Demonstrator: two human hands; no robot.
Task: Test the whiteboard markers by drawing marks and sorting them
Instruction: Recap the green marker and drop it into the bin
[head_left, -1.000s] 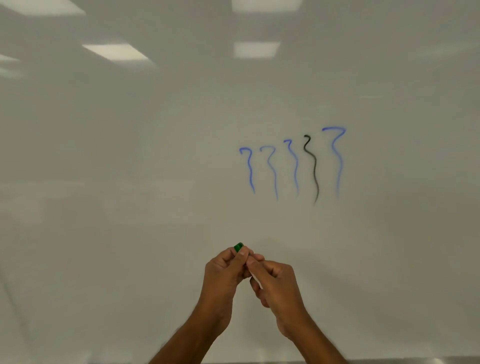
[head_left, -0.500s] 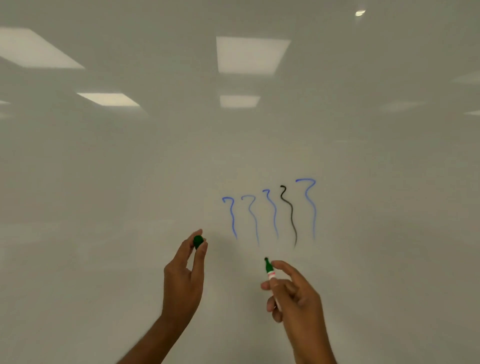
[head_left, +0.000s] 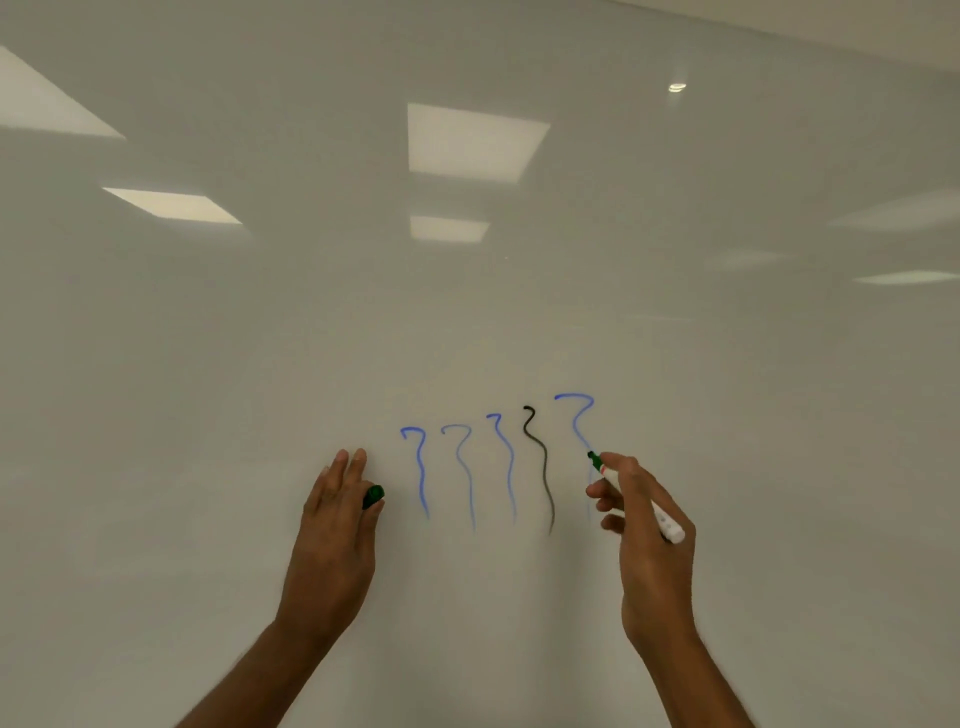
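Note:
A white-barrelled green marker (head_left: 636, 498), uncapped, is held in my right hand (head_left: 647, 540). Its green tip points up-left and sits over the lower part of the rightmost blue squiggle (head_left: 576, 421) on the whiteboard (head_left: 467, 312). My left hand (head_left: 332, 525) pinches the green cap (head_left: 373, 497) between thumb and fingers, left of the marks. Several wavy test marks stand in a row on the board: blue ones and one black squiggle (head_left: 539, 467).
The glossy whiteboard fills the whole view and reflects ceiling light panels (head_left: 470, 143). Its top edge shows at the upper right corner (head_left: 831, 36). No tray, other markers or containers are in sight.
My hands pulled the cap off the marker and moved apart. The right hand carried the marker up and right to the rightmost blue mark; the left hand drifted left with the cap.

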